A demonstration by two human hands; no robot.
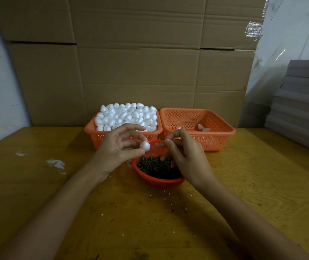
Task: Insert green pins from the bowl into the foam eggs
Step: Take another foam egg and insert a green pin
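The left hand point(118, 148) pinches a white foam egg point(144, 146) between the thumb below and the fingertips above, with the other fingers arched loosely over it. The egg is held in the air just above the far rim of the red bowl point(157, 182). Facing it, very close, is the right hand point(184, 157). Its fingers are curled and bunched together towards the egg, but whether they pinch a pin I cannot tell; a thin green sliver shows by the index fingertip.

Under both hands, the bowl stands on the bench point(253, 184) and holds a heap of green pins point(156, 167). Just behind it are two orange perforated baskets, side by side and touching. The left basket point(97, 138) is piled high with foam eggs point(129, 115); the right basket point(217, 142) holds only a few eggs point(203, 128). White crumbs point(56, 163) lie on the bench to the left. Cardboard boxes point(131, 62) form the backdrop.
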